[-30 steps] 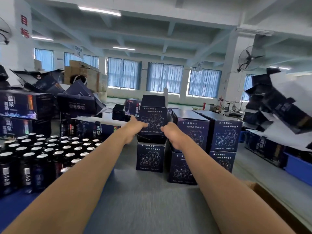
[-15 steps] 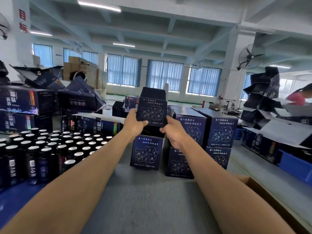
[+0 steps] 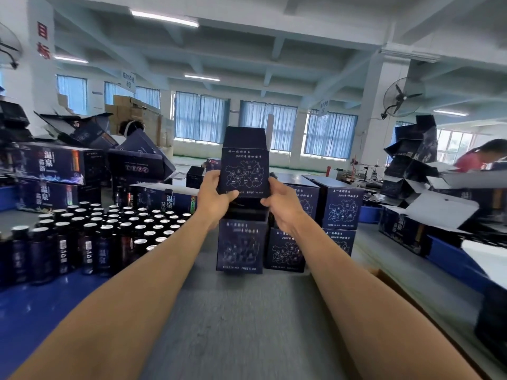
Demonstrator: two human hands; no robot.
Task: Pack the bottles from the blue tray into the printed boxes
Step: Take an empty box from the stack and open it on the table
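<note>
Both hands hold up a dark blue printed box (image 3: 244,167) with a white map outline, its top flap standing open. My left hand (image 3: 215,198) grips its lower left corner and my right hand (image 3: 282,201) its lower right corner. The box hangs just above a stack of like boxes (image 3: 241,248) on the grey table (image 3: 233,325). Several dark bottles with silver caps (image 3: 90,237) stand packed on the blue tray (image 3: 33,311) at the left.
More stacked printed boxes (image 3: 340,207) stand right of the stack. Larger dark cartons (image 3: 52,165) pile up behind the bottles. Open flat cartons (image 3: 439,198) and blue bins (image 3: 455,259) fill the right side, where a person in red (image 3: 477,157) bends over. A cardboard edge (image 3: 397,292) runs along the table's right.
Both hands have lifted the printed box up off the stack; it is now higher and clear of the box beneath it.
</note>
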